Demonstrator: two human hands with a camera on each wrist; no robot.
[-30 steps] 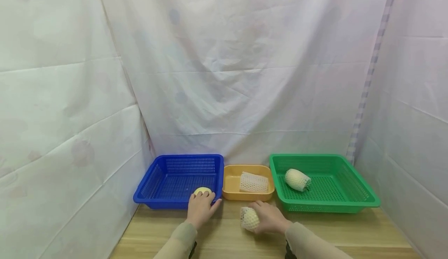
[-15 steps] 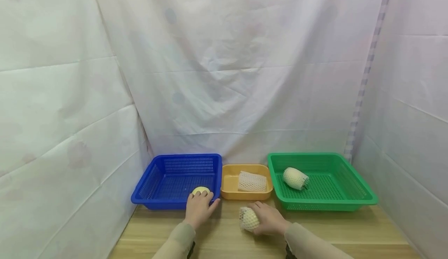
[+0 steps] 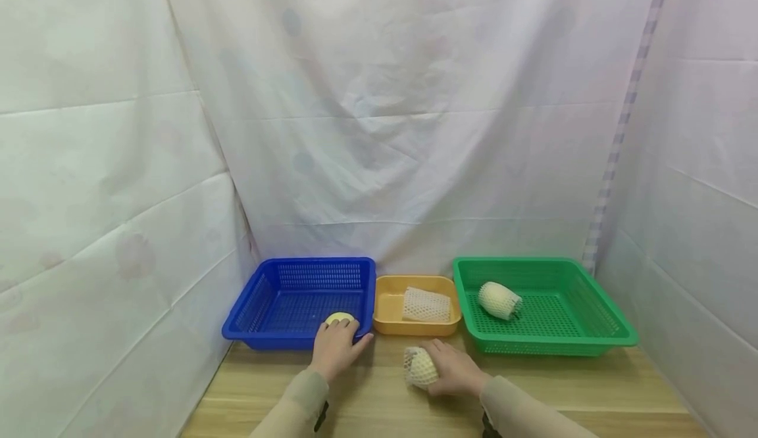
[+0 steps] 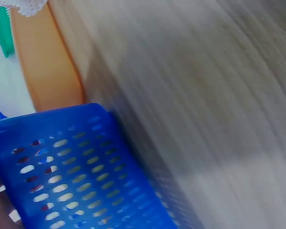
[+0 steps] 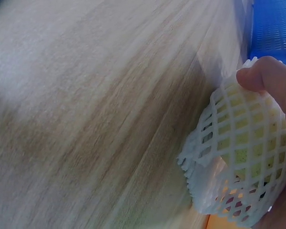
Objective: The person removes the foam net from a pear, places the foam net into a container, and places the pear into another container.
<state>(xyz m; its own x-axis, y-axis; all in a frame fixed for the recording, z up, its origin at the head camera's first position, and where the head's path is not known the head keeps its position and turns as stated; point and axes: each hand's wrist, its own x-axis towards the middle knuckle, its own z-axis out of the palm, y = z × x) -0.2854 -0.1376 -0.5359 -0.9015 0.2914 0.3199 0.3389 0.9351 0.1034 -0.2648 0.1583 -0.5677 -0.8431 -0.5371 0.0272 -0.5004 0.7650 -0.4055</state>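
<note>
My left hand (image 3: 336, 347) reaches over the front rim of the blue basket (image 3: 266, 341), its fingers curled over a pale yellow pear (image 3: 340, 317) inside. Most of that fruit is hidden by the hand. In front of the orange tray, my right hand (image 3: 454, 369) grips another pear (image 3: 424, 367) in a white foam net sleeve, low over the table. The right wrist view shows speckled yellow-green skin through the foam net (image 5: 243, 136), with the thumb (image 5: 257, 76) pressed on it and the sleeve's loose end sticking out past the fruit.
Between the two baskets stands the orange tray (image 3: 387, 327) with an empty foam net sleeve (image 3: 426, 305) in it. The green basket (image 3: 551, 346) at the right holds a netted pear (image 3: 499, 300). White cloth (image 3: 414, 162) hangs behind and at both sides of the wooden table (image 3: 379, 412).
</note>
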